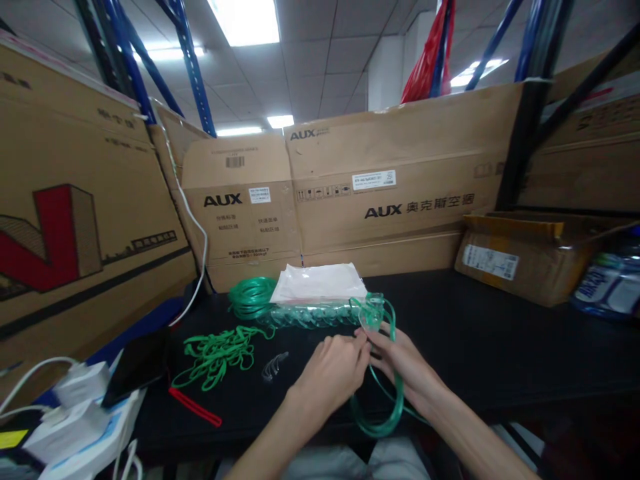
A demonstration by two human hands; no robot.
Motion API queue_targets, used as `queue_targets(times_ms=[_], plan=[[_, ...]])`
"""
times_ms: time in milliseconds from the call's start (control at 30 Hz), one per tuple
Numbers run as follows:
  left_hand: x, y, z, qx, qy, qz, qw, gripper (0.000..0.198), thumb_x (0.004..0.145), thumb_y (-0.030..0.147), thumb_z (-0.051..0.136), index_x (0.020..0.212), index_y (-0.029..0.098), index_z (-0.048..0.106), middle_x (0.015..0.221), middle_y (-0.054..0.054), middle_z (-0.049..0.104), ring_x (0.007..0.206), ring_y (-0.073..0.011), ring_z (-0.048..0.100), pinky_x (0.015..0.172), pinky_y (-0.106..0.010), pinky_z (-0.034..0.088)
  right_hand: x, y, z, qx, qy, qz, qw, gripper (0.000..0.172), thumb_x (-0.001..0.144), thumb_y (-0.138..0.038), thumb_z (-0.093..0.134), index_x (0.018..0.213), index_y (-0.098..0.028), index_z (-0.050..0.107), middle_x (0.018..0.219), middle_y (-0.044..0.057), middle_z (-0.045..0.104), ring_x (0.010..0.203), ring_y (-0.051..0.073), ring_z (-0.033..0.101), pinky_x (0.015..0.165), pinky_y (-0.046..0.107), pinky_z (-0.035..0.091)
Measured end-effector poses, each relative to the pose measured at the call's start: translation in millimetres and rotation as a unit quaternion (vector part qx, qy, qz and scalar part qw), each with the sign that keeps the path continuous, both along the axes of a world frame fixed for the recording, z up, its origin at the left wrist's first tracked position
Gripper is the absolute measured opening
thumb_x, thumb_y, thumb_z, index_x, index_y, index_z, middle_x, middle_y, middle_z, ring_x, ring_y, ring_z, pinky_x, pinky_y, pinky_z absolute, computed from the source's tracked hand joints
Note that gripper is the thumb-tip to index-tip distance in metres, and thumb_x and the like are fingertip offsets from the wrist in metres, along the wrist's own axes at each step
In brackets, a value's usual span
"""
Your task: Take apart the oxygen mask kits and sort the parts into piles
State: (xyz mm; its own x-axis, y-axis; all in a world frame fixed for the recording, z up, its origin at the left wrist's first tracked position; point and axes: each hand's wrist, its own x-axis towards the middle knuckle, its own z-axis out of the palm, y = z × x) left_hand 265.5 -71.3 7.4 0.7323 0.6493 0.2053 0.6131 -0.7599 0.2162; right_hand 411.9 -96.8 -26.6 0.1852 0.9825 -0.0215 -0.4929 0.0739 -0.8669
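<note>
My right hand [397, 353] is closed around a clear, green-tinted plastic face mask [371, 312], holding it upright above the black table. Green tubing [383, 427] hangs from it in a loop below my fingers. My left hand [337, 363] meets the right at the lower edge of the mask, its fingertips pinched together; what lies between them is hidden. To the left is a tangled heap of green elastic cord [220, 353]. Several small, thin clear or metallic strips [274, 367] lie beside it.
Behind my hands are a row of nested clear masks [315, 316], white packets [320, 283] and a coil of green tubing [251, 297]. Cardboard panels [390, 200] wall the back. At left are a dark phone [140, 360] and plugged-in chargers [70, 427]; at right, an open carton [520, 267].
</note>
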Motion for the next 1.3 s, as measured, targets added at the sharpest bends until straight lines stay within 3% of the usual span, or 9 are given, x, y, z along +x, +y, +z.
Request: queue_targets(times_ms=[100, 200, 300, 367, 467, 633, 1000, 1167, 1300], plan=[[0, 6, 24.6, -0.013, -0.02, 0.001, 1.0, 0.038, 0.102, 0.038, 0.04, 0.121, 0.027, 0.071, 0.101, -0.009, 0.078, 0.097, -0.0264, 0.073, 0.088, -0.034, 0.052, 17, -11, -1.2, 0.013, 0.028, -0.018, 0.999, 0.03, 0.071, -0.03, 0.087, 0.091, -0.018, 0.068, 0.088, 0.003, 0.074, 0.083, 0.021, 0.073, 0.081, 0.036, 0.06], [12, 25, 45.2, 0.023, -0.048, 0.066, 0.996, 0.045, 0.103, 0.043, 0.036, 0.109, 0.025, 0.077, 0.106, -0.009, 0.078, 0.101, -0.0253, 0.071, 0.09, -0.031, 0.05, 33, -22, -3.0, -0.001, 0.035, -0.036, 0.999, 0.028, 0.073, -0.028, 0.086, 0.091, -0.018, 0.068, 0.089, 0.004, 0.073, 0.085, 0.023, 0.074, 0.086, 0.042, 0.061], [39, 56, 58.7, 0.047, -0.049, 0.138, 0.988, 0.047, 0.102, 0.046, 0.038, 0.126, 0.018, 0.068, 0.12, -0.015, 0.072, 0.113, -0.0291, 0.066, 0.096, -0.036, 0.047, 41, -27, -6.0, -0.008, 0.019, -0.043, 0.999, 0.028, 0.074, -0.028, 0.086, 0.092, -0.017, 0.068, 0.089, 0.004, 0.073, 0.085, 0.023, 0.074, 0.089, 0.044, 0.061], [62, 78, 63.3, 0.048, -0.034, 0.179, 0.982, 0.053, 0.098, 0.052, 0.046, 0.128, 0.012, 0.066, 0.123, -0.021, 0.069, 0.119, -0.034, 0.062, 0.097, -0.04, 0.046, 42, -28, -7.2, -0.006, 0.004, -0.044, 0.999, 0.027, 0.075, -0.029, 0.085, 0.092, -0.017, 0.067, 0.088, 0.004, 0.072, 0.085, 0.023, 0.074, 0.089, 0.043, 0.06], [94, 106, 64.4, 0.032, 0.001, 0.216, 0.976, 0.056, 0.094, 0.057, 0.054, 0.12, 0.01, 0.067, 0.122, -0.021, 0.068, 0.118, -0.0347, 0.061, 0.097, -0.046, 0.048, 41, -27, -7.0, -0.006, -0.021, -0.044, 0.999, 0.027, 0.078, -0.032, 0.083, 0.092, -0.017, 0.067, 0.089, 0.004, 0.072, 0.087, 0.023, 0.074, 0.091, 0.04, 0.059], [119, 133, 55.8, -0.006, 0.06, 0.234, 0.97, 0.035, 0.095, 0.036, 0.062, 0.123, 0.016, 0.061, 0.125, -0.01, 0.063, 0.108, -0.0246, 0.064, 0.092, -0.047, 0.054, 41, -29, -7.1, -0.003, -0.033, -0.042, 0.999, 0.026, 0.079, -0.033, 0.082, 0.092, -0.016, 0.066, 0.088, 0.004, 0.072, 0.088, 0.022, 0.074, 0.088, 0.035, 0.059], [121, 149, 39.9, 0.0, 0.09, 0.26, 0.961, 0.036, 0.095, 0.036, 0.061, 0.125, 0.016, 0.06, 0.128, -0.011, 0.061, 0.109, -0.0252, 0.063, 0.092, -0.047, 0.054, 46, -24, -16.4, -0.006, -0.027, -0.031, 0.999, 0.028, 0.08, -0.034, 0.081, 0.096, -0.017, 0.066, 0.092, 0.004, 0.073, 0.091, 0.023, 0.074, 0.089, 0.036, 0.059], [115, 149, 42.3, 0.006, 0.085, 0.268, 0.96, 0.034, 0.096, 0.034, 0.062, 0.125, 0.016, 0.06, 0.125, -0.01, 0.062, 0.106, -0.0242, 0.064, 0.089, -0.045, 0.056, 45, -24, -16.3, -0.002, -0.021, -0.028, 0.999, 0.026, 0.082, -0.032, 0.079, 0.097, -0.016, 0.065, 0.092, 0.005, 0.073, 0.09, 0.024, 0.074, 0.089, 0.04, 0.06], [100, 145, 53.6, 0.045, 0.074, 0.268, 0.96, 0.033, 0.095, 0.033, 0.062, 0.123, 0.015, 0.06, 0.123, -0.011, 0.063, 0.105, -0.0239, 0.065, 0.088, -0.044, 0.056, 47, -24, -13.7, 0.005, 0.011, -0.019, 1.0, 0.022, 0.084, -0.03, 0.078, 0.095, -0.016, 0.064, 0.094, 0.004, 0.071, 0.088, 0.024, 0.073, 0.088, 0.047, 0.061]])
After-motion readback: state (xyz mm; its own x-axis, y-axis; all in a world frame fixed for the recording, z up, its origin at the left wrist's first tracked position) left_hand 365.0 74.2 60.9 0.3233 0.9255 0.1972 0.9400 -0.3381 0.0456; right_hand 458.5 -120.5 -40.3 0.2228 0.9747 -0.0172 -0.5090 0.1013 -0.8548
